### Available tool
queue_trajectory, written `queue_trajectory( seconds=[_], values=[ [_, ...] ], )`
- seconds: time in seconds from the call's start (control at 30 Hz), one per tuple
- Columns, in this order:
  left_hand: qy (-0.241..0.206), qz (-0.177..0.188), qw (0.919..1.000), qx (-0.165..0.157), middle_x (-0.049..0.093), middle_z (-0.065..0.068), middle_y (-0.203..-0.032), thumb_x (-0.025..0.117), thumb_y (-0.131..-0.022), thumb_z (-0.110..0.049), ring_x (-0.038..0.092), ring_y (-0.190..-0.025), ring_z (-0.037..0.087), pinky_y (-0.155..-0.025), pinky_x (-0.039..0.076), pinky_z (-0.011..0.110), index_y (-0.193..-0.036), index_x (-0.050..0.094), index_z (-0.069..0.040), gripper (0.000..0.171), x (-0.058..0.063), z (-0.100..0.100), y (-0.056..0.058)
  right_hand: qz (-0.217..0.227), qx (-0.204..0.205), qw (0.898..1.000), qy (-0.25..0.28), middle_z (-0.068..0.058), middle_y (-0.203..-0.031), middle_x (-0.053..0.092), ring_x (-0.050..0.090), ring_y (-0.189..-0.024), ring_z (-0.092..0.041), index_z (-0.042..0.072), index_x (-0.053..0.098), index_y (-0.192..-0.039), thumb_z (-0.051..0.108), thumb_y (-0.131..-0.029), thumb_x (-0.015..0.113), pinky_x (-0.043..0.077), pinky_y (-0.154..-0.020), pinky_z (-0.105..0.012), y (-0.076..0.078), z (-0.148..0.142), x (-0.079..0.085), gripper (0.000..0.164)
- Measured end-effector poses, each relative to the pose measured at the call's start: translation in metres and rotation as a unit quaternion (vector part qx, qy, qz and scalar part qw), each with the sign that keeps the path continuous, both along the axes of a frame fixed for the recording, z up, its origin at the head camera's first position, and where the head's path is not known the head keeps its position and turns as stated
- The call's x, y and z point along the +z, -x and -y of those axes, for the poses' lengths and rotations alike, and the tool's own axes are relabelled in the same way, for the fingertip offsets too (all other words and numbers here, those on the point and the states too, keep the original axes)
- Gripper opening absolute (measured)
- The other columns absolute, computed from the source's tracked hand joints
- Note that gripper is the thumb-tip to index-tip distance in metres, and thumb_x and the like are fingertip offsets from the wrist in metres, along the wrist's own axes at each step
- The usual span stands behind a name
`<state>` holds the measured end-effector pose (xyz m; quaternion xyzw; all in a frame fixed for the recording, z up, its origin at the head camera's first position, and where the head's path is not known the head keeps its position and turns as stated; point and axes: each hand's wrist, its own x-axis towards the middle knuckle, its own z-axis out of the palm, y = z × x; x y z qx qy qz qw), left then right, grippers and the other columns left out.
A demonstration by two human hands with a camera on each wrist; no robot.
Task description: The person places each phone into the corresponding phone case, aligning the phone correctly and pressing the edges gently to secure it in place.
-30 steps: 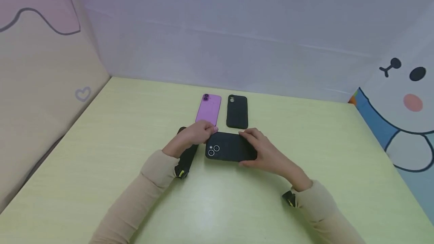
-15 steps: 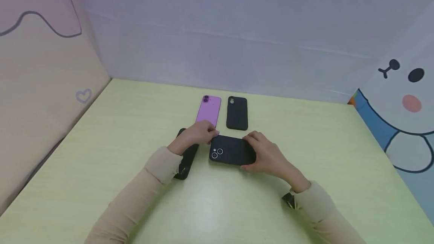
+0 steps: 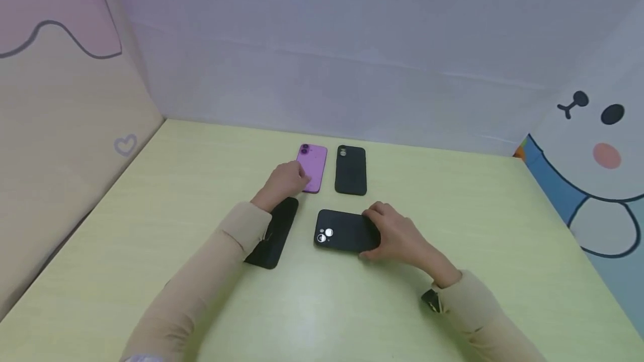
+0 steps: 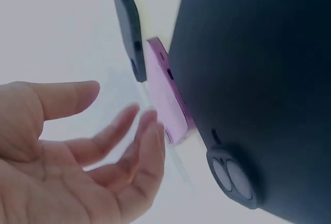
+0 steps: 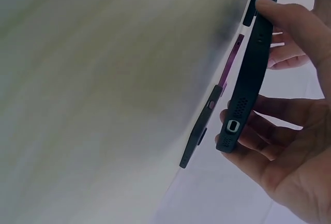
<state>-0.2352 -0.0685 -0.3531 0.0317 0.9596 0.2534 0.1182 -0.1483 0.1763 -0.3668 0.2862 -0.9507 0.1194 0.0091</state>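
My right hand [image 3: 397, 233] grips the right end of a black phone case [image 3: 339, 230], thumb on the near edge and fingers on the far edge. Two round camera rings show at its left end; a port opening shows in the right wrist view. My left hand [image 3: 283, 182] hovers by the lower end of a pink phone [image 3: 313, 166]. In the left wrist view the left hand [image 4: 98, 162] is empty, thumb apart from loosely bent fingers, and the pink phone [image 4: 165, 94] lies beyond them. Under my left wrist is another black phone case [image 3: 276, 239], partly hidden by the sleeve.
A further black phone case [image 3: 351, 171] lies flat right of the pink phone. The pale yellow table [image 3: 478, 211] meets a pale back wall [image 3: 352, 55], with printed cartoon panels at both sides.
My left hand has let go of the held case's left end and moved up and left to the pink phone. The right hand keeps its grip, and the case sits slightly nearer me.
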Motion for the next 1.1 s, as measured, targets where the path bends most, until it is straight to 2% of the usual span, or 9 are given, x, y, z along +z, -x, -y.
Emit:
queue_trajectory(
  seconds=[0.17, 0.27, 0.47, 0.57, 0.7, 0.83, 1.1],
  values=[
    [0.028, 0.008, 0.9979, 0.058, 0.049, 0.022, -0.119, 0.052, -0.09, -0.033, 0.047, -0.107, 0.036, -0.091, 0.041, 0.047, -0.124, 0.041, 0.004, 0.052, -0.002, -0.006, 0.012, 0.013, 0.006, 1.0, -0.012, -0.007, -0.108, 0.053, 0.051, -0.092, -0.019, 0.004, 0.057, -0.112, 0.042, -0.057, 0.082, 0.05, -0.064, -0.035, 0.0, -0.001, 0.0, 0.071],
    [0.038, 0.023, 0.996, 0.078, 0.041, 0.025, -0.126, 0.054, -0.088, -0.035, 0.041, -0.115, 0.04, -0.096, 0.038, 0.05, -0.129, 0.033, 0.005, 0.061, -0.001, -0.012, 0.019, 0.021, 0.007, 1.0, -0.018, -0.007, -0.108, 0.054, 0.051, -0.092, -0.019, 0.004, 0.057, -0.112, 0.043, -0.058, 0.082, 0.051, -0.065, -0.036, 0.0, -0.001, 0.0, 0.071],
    [0.052, 0.038, 0.9953, 0.071, 0.039, 0.027, -0.126, 0.056, -0.087, -0.034, 0.038, -0.116, 0.039, -0.097, 0.037, 0.048, -0.131, 0.031, 0.007, 0.065, -0.004, -0.022, 0.029, 0.03, 0.013, 0.999, -0.025, -0.007, -0.107, 0.054, 0.051, -0.092, -0.019, 0.004, 0.058, -0.112, 0.042, -0.058, 0.082, 0.051, -0.068, -0.036, 0.0, -0.002, -0.001, 0.07],
    [0.062, 0.049, 0.9946, 0.068, 0.039, 0.027, -0.124, 0.057, -0.085, -0.032, 0.038, -0.114, 0.037, -0.095, 0.038, 0.046, -0.131, 0.031, 0.009, 0.066, -0.007, -0.027, 0.03, 0.038, 0.015, 0.999, -0.022, -0.007, -0.107, 0.054, 0.051, -0.092, -0.019, 0.003, 0.058, -0.112, 0.042, -0.059, 0.082, 0.051, -0.069, -0.036, 0.0, -0.003, -0.001, 0.07],
    [0.065, 0.055, 0.9932, 0.079, 0.036, 0.028, -0.126, 0.06, -0.084, -0.036, 0.035, -0.116, 0.038, -0.096, 0.039, 0.045, -0.133, 0.027, 0.01, 0.075, -0.009, -0.034, 0.029, 0.052, 0.017, 0.998, -0.025, -0.007, -0.107, 0.054, 0.05, -0.093, -0.019, 0.003, 0.058, -0.113, 0.041, -0.06, 0.082, 0.051, -0.071, -0.036, 0.0, -0.003, -0.001, 0.07],
    [0.067, 0.044, 0.9929, 0.088, 0.034, 0.028, -0.128, 0.062, -0.083, -0.041, 0.034, -0.117, 0.038, -0.096, 0.04, 0.045, -0.134, 0.024, 0.012, 0.083, -0.011, -0.04, 0.027, 0.06, 0.017, 0.998, -0.031, -0.007, -0.107, 0.053, 0.049, -0.093, -0.019, 0.003, 0.058, -0.113, 0.042, -0.06, 0.081, 0.05, -0.072, -0.035, 0.0, -0.003, -0.001, 0.07],
    [0.089, 0.026, 0.9907, 0.099, 0.036, 0.028, -0.122, 0.069, -0.078, -0.034, 0.034, -0.113, 0.037, -0.092, 0.043, 0.044, -0.132, 0.027, 0.013, 0.083, -0.01, -0.047, 0.023, 0.06, 0.026, 0.997, -0.032, -0.008, -0.108, 0.053, 0.048, -0.093, -0.021, 0.001, 0.057, -0.115, 0.041, -0.061, 0.081, 0.049, -0.076, -0.035, 0.0, -0.004, 0.0, 0.071]
  ],
)
